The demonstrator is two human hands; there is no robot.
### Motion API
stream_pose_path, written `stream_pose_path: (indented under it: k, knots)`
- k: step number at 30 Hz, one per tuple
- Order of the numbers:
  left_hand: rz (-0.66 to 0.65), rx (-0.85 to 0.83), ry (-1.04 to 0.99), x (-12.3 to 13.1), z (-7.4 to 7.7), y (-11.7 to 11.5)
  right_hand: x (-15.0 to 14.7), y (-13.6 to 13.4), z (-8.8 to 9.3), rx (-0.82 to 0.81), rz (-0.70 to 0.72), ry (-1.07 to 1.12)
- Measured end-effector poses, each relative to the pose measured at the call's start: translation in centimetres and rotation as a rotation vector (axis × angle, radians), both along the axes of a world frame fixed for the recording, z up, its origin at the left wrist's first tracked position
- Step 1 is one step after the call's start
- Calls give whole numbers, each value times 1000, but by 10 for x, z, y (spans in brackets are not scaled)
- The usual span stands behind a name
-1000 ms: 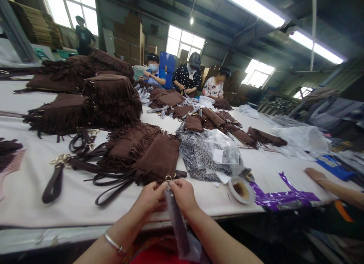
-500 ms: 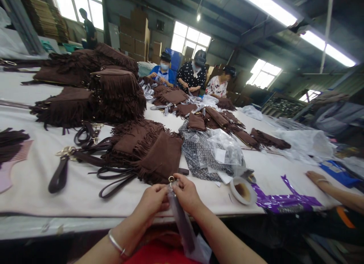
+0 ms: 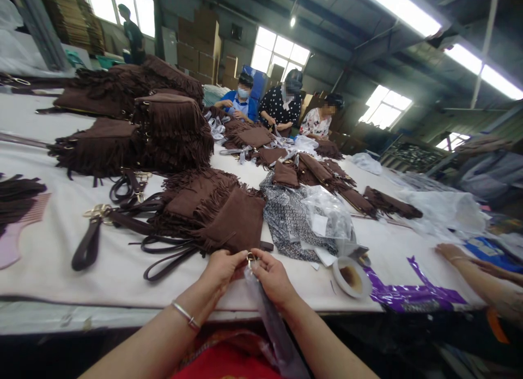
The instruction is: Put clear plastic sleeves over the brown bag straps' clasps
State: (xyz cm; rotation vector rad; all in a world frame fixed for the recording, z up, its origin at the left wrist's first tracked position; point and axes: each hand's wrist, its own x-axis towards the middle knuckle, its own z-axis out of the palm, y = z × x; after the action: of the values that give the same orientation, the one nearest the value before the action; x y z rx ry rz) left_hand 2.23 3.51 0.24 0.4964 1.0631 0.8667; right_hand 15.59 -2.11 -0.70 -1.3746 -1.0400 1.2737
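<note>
A dark wrist strap [image 3: 274, 327] in a clear plastic sleeve hangs down from my hands over the table's front edge. At its top end is a gold metal ring or clasp [image 3: 250, 257]. My left hand [image 3: 223, 273] is closed, thumb and finger pinching at the metal piece. My right hand [image 3: 273, 276] grips the strap's upper end just below the metal, fingers closed around the sleeve. Directly beyond lies a brown fringed suede pouch [image 3: 237, 218] on top of others. Dark strap loops [image 3: 171, 259] stick out from that stack to the left.
Brown fringed bags [image 3: 167, 123] are piled at the far left. Plastic-wrapped tweed fabric [image 3: 290, 221], a white bowl [image 3: 352, 277] of brown liquid and a purple packet [image 3: 408, 294] lie to the right. A pink comb [image 3: 24, 229] is at left. Another person's arm [image 3: 469, 270] rests at right; several people work opposite.
My left hand has shifted slightly up to the metal end, and the ring shows more plainly between both hands. A second arm has come into view at the right edge. The camera has tilted slightly.
</note>
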Motion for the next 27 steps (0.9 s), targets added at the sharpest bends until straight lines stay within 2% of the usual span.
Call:
stream_pose_path:
  k: [3, 10, 18, 23, 27]
  knots:
    - [-1, 4, 20, 1, 0, 0, -3, 0, 4, -4, -16, -39]
    - [-9, 33, 21, 1, -3, -2, -7, -3, 11, 102, -91, -381]
    - [-58, 39, -38, -1, -4, -2, -5, -3, 7, 87, -63, -295]
    - [-44, 45, -40, -1, -2, -3, -8, -4, 4, 134, -123, -387]
    - [-33, 50, -27, -1, -3, -3, -9, -5, 8, 134, -113, -419]
